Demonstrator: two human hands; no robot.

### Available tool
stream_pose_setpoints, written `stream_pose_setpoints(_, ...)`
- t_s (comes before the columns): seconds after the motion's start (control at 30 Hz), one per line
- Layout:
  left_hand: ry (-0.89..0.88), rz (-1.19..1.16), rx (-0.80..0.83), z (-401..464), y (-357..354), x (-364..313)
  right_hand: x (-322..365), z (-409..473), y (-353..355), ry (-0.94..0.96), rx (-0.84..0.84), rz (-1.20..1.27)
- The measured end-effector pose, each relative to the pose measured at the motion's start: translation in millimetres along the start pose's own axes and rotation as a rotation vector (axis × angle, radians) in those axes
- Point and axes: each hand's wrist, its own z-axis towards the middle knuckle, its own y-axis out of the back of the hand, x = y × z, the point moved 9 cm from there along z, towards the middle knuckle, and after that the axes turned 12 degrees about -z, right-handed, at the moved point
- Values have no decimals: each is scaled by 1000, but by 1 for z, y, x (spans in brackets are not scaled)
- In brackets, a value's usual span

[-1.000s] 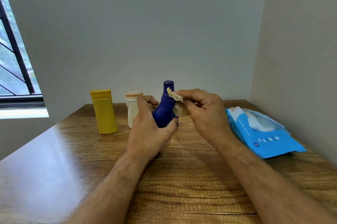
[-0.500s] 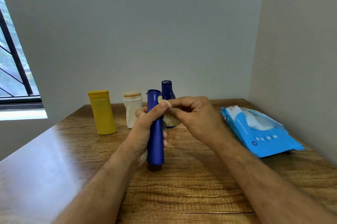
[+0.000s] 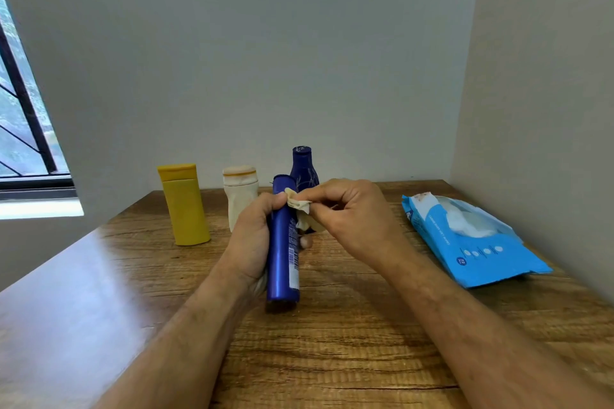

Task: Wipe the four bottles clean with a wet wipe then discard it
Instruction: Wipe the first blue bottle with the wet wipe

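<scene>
My left hand (image 3: 252, 242) grips a tall blue cylindrical bottle (image 3: 284, 252), held upright just above the wooden table (image 3: 332, 342). My right hand (image 3: 352, 219) pinches a crumpled, dirtied wet wipe (image 3: 299, 205) against the bottle's upper side. Behind stand three more bottles in a row: a yellow bottle (image 3: 184, 204) at the left, a cream bottle (image 3: 240, 190) in the middle, and a dark blue round-bodied bottle (image 3: 303, 166), partly hidden by the held bottle and my hands.
An opened blue pack of wet wipes (image 3: 465, 239) lies at the right, close to the side wall (image 3: 548, 109). A barred window (image 3: 23, 129) is at the left. The table runs back to the rear wall.
One second ago my left hand held the dark blue round bottle. That bottle now stands at the back, and my left hand holds the tall blue cylinder, with the wipe at its top.
</scene>
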Motion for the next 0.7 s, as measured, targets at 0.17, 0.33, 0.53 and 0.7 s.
stream_pose_setpoints(0.17,-4,86,2,2,-3,3,-8,3,13,-6,-150,-95)
stream_pose_setpoints(0.33,-87,110,-13,6,0,-1,-8,4,16,0,-149,-132)
stream_pose_setpoints(0.53,-163,50,-162,10,19,-12,-2,1,3,9,14,-222)
stream_pose_setpoints(0.7,-208,122,-126,8,11,-15,-4,4,11,13,-121,-123)
